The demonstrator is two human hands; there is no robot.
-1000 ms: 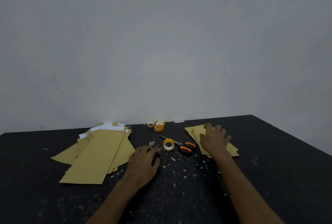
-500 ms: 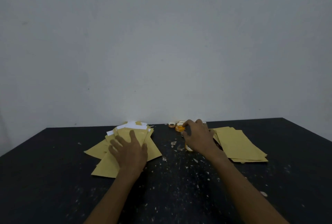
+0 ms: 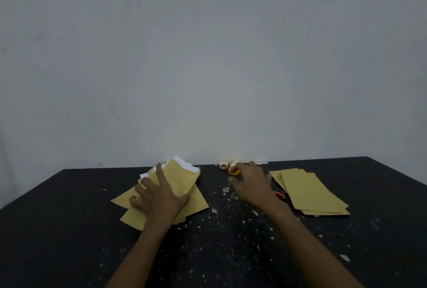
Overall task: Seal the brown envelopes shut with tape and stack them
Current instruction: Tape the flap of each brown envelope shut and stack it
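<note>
Brown envelope (image 3: 182,178): your left grip (image 3: 159,197) lies flat on it, released; slide off only one.
Tape roll (image 3: 234,170): your right grip (image 3: 251,186) reaches it, hold unclear; pinch the rim.

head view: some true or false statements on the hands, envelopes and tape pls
1. The left hand rests on the left envelope pile. True.
2. The right hand lies flat on the right envelope stack. False: it reaches to the tape rolls by the wall, and the stack lies apart from it.
3. White paper sticks out of envelopes in the left pile. True.
4. Scissors sit on the left pile. False: an orange handle shows beside the right wrist.
</note>
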